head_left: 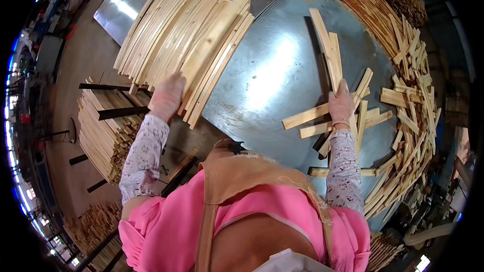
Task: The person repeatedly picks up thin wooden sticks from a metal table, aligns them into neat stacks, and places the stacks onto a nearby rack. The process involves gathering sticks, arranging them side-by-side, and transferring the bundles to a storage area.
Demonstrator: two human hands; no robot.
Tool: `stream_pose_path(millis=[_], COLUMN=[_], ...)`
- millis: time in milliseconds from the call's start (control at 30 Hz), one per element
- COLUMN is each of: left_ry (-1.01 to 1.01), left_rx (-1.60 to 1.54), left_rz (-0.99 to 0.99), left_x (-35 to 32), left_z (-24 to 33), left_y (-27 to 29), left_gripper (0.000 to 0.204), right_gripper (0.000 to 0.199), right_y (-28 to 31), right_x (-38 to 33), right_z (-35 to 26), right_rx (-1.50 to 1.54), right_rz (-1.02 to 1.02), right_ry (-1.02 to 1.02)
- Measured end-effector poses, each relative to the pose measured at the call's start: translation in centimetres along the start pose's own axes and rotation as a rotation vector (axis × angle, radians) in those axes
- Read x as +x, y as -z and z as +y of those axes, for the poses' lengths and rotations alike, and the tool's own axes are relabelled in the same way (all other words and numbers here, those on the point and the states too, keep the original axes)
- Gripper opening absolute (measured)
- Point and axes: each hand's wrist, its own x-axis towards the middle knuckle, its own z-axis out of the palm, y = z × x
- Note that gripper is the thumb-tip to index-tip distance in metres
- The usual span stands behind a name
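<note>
Sheet metal, grey and shiny with a bright glare patch, forms the broad surface (272, 75) that carries everything in front of the person. On its left part lies the big fanned stack of long pale wooden slats (186, 40), laid side by side and reaching to the surface's near edge. Along the right rim runs a curved heap of short pale wooden offcuts (411, 121), jumbled at many angles, with darker brown strips banked behind it. Left of the surface and lower, a neat pile of pale slats (103, 131) rests across dark bars. Between the heap and the person, a loose scatter of short pale wooden sticks (322, 121) lies crossed on the metal. The left hand (166, 96), in a pink knitted glove, presses flat on the near ends of the fanned stack, fingers spread, not closed around any slat. The right hand (341, 103), gloved the same, is clenched around a few upright pale wooden sticks (327, 50) that stand above the scatter.
</note>
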Motion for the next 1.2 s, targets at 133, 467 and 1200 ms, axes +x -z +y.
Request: stream_pose_path(millis=[133, 467, 1200], left_ry=[-0.063, -0.078, -1.548], left_rx=[0.421, 0.440, 0.629], left_rz=[0.053, -0.060, -0.049], left_x=[6.8, 8.7, -5.9], left_z=[-3.3, -6.6, 31.9], left_y=[3.3, -0.9, -27.9], left_gripper=[0.059, 0.085, 0.067], right_gripper=[0.027, 0.066, 0.058], right_y=[-4.4, -5.6, 0.6], right_x=[-4.1, -12.6, -23.3], right_z=[-8.6, -34.2, 19.7], right_rx=[0.168, 0.412, 0.238], right_rz=[-0.135, -0.994, -0.030], right_ry=[0.275, 0.276, -0.182])
